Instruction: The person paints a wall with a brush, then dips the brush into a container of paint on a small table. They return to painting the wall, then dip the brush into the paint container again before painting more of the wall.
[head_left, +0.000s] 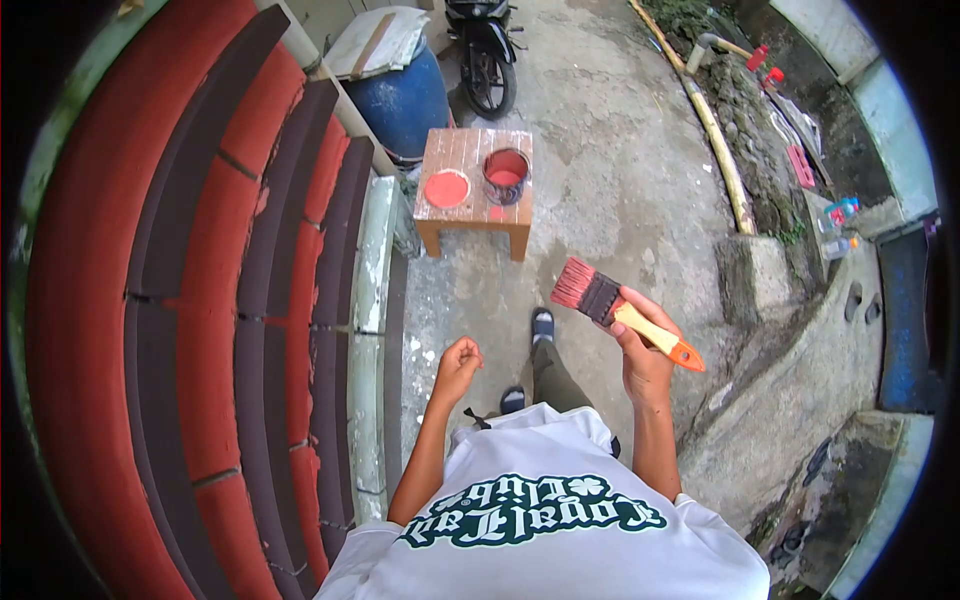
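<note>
The right hand [645, 360] holds a paintbrush [620, 312] by its handle, fingers wrapped around it, red bristles up and tilted toward the wall [200, 300]. The left hand [458, 362] is empty, its fingers curled into a loose fist. Wet paint could drip on the white shirt [540, 520] below, and the open paint can [506, 175] on the small wooden surface [470, 205] ahead may be kicked over.

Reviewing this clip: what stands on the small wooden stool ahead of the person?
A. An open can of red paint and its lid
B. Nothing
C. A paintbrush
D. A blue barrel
A: the open can of red paint and its round red-coated lid sit side by side on the small wooden stool.
</note>
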